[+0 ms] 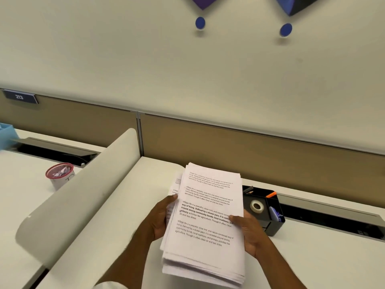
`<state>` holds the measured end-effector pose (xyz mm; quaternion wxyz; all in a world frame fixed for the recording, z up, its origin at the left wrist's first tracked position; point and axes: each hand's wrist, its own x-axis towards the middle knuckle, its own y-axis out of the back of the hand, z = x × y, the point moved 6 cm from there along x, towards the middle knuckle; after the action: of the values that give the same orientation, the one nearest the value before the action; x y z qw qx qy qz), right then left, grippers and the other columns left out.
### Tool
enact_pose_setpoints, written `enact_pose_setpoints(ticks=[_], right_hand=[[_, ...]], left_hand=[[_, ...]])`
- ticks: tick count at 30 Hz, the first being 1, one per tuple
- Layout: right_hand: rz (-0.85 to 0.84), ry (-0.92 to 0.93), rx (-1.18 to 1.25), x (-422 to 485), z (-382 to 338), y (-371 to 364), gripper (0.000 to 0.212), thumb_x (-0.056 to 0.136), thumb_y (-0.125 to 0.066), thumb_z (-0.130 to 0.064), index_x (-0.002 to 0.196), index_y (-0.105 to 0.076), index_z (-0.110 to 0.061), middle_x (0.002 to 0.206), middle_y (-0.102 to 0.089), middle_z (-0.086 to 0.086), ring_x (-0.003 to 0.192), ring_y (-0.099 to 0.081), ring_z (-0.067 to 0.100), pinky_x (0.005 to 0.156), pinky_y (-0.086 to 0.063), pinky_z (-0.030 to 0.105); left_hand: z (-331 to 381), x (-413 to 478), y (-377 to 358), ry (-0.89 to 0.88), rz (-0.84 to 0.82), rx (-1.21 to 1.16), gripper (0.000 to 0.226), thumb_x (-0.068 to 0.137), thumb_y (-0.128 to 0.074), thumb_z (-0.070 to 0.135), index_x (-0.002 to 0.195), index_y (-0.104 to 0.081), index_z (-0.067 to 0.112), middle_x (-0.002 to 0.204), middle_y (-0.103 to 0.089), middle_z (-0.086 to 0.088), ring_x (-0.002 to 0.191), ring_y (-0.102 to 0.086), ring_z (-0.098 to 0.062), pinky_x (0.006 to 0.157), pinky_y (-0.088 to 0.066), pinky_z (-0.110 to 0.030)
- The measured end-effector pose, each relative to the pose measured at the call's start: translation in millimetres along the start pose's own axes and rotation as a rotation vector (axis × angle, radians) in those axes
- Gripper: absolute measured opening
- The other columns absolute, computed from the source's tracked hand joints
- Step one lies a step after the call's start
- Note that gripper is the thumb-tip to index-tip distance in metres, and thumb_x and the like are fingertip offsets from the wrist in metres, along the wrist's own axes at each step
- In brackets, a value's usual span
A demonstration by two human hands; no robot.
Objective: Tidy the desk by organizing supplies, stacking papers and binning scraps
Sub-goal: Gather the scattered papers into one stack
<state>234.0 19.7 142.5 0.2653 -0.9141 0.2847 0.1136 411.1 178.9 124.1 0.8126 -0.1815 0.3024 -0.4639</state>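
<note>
A thick stack of printed white papers is held above the white desk, slightly fanned at its left edge. My left hand grips the stack's left side, thumb on top. My right hand grips its right side, thumb pressed on the top sheet. Just right of the stack stands a black desk organizer holding a roll of white tape, an orange marker, pencils and a blue item.
A curved cream divider separates this desk from the neighbouring one on the left, where a red mesh cup holds paper scraps. A tan partition runs along the back. A black cable tray lies behind the organizer.
</note>
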Motion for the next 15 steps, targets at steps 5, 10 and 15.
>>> enact_pose_setpoints(ticks=[5,10,15], right_hand=[[-0.010,0.019,-0.062,-13,-8,9,0.041,0.085,-0.053,0.009,0.124,-0.056,-0.003,0.117,-0.067,0.026,0.104,-0.065,0.047,0.084,-0.056,0.056],[-0.004,0.012,-0.072,-23,-17,24,0.046,0.083,-0.051,0.011,0.126,-0.055,-0.004,0.118,-0.066,0.028,0.105,-0.063,0.050,0.087,-0.053,0.057],[-0.013,0.061,-0.065,-38,-32,48,0.051,0.081,-0.048,0.013,0.126,-0.055,-0.011,0.121,-0.065,0.025,0.108,-0.061,0.051,0.092,-0.050,0.061]], left_hand=[[3,0,-12,-0.054,-0.071,0.295,0.058,0.084,-0.072,0.032,0.134,-0.054,0.009,0.128,-0.063,-0.019,0.115,-0.061,-0.042,0.099,-0.049,-0.052],[5,0,-37,-0.107,-0.051,0.403,0.054,0.078,-0.077,0.014,0.127,-0.056,0.004,0.120,-0.068,-0.019,0.107,-0.066,-0.040,0.090,-0.055,-0.047],[-9,-3,-74,-0.140,-0.095,0.388,0.056,0.077,-0.078,0.015,0.128,-0.055,0.008,0.123,-0.067,-0.017,0.109,-0.065,-0.040,0.091,-0.055,-0.048]])
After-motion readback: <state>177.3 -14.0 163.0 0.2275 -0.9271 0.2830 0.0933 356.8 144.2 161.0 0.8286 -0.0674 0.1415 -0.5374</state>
